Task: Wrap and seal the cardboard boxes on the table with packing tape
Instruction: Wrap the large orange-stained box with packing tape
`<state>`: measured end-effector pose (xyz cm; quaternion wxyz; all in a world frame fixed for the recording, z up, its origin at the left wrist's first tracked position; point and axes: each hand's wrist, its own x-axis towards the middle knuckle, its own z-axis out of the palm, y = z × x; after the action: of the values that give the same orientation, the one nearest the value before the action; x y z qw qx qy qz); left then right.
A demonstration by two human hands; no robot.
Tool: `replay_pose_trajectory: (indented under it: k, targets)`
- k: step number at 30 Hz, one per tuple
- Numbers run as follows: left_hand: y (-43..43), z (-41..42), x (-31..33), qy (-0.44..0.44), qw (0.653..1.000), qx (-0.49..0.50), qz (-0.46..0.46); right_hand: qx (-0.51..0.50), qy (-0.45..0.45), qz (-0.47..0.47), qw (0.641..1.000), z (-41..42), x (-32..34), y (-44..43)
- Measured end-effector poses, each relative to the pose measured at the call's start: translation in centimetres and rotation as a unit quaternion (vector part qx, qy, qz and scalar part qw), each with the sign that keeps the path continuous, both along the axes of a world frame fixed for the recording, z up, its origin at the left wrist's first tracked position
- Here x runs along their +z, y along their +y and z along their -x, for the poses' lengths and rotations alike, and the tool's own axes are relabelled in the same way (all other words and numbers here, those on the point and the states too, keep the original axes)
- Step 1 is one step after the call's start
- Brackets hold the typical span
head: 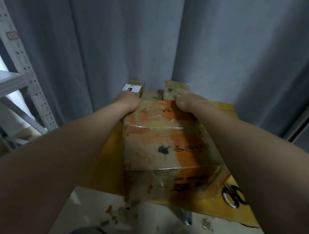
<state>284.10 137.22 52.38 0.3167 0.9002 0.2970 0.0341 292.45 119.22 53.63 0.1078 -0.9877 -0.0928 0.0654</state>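
one large cardboard box (162,148), worn, orange print, is lying lengthwise over the yellow worktop (242,213), running away from the viewer. its near end is reaching the worktop's front edge. cannot tell whether it is resting flat or being held slightly up; the frame is blurring here.

glossy clear tape (156,125) is crossing the box top in bands, and more is shining over the near end.

both arms are stretching out to the box's far end. right hand (186,103) is gripping the far edge, fingers curling over it. left hand (127,99) is sitting against the far left corner; its fingers are hiding behind the box, so cannot tell whether they are clamping or lying flat.

two small boxes are standing at the worktop's far end, just beyond the hands: one with a white label (133,88) on the left, a plain one (173,90) on the right, a gap between them.

scissors (232,197) are lying on the worktop right of the big box, partly under the right forearm.

grey curtain (158,31) is hanging behind. a metal shelf rack (23,59) is standing at left. floor (149,228) below is carrying scraps and stains.
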Motion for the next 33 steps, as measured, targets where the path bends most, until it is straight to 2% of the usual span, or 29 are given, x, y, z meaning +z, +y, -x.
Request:
replay_pose_trajectory:
  k: [2,5,9,11,16,19,20,22,23,24,28,31,33]
  targets:
    - [-0.7,1.0,1.5,-0.038,0.999,0.009,0.034,0.007,-0.021,-0.032,0.999,0.8,0.8,-0.7]
    - [-1.5,2.0,4.9,-0.132,0.99,0.041,0.042,-0.032,-0.098,-0.077,0.992,2.7,3.7,-1.3]
    - [-2.6,3.5,10.1,-0.239,0.968,0.08,0.002,-0.036,-0.176,-0.136,0.974,5.8,9.6,-2.7]
    - [-3.2,4.6,11.4,-0.274,0.959,0.075,-0.01,-0.034,-0.183,-0.127,0.974,7.2,11.3,-3.7]
    - [-4.9,6.8,11.3,-0.296,0.954,0.045,-0.034,-0.039,-0.172,-0.127,0.976,9.6,11.1,-6.3]
    - [-5.3,7.7,11.3,-0.275,0.959,0.024,-0.061,-0.037,-0.139,-0.128,0.981,10.9,10.4,-7.6]
    - [-5.4,7.8,11.2,-0.23,0.969,0.01,-0.086,-0.035,-0.126,-0.12,0.984,11.3,10.1,-8.0]
    - [-6.0,8.4,11.0,-0.07,0.99,-0.026,-0.122,-0.034,-0.116,-0.107,0.987,11.9,9.5,-8.3]
    - [-6.3,8.5,10.7,0.001,0.993,-0.037,-0.115,-0.034,-0.118,-0.099,0.987,12.2,9.3,-8.1]
    - [-6.3,8.6,10.4,0.037,0.994,-0.036,-0.1,-0.032,-0.119,-0.086,0.989,12.6,9.1,-7.8]
    - [-5.1,7.9,9.7,-0.015,0.996,-0.024,-0.079,0.012,-0.118,-0.011,0.993,13.5,8.9,-4.9]
    - [-3.5,7.5,8.6,-0.055,0.995,-0.054,-0.06,0.118,-0.162,-0.03,0.979,13.5,8.7,-2.1]
    - [-3.0,7.2,8.0,-0.082,0.993,-0.067,-0.049,0.167,-0.16,-0.053,0.972,13.0,8.5,-0.3]
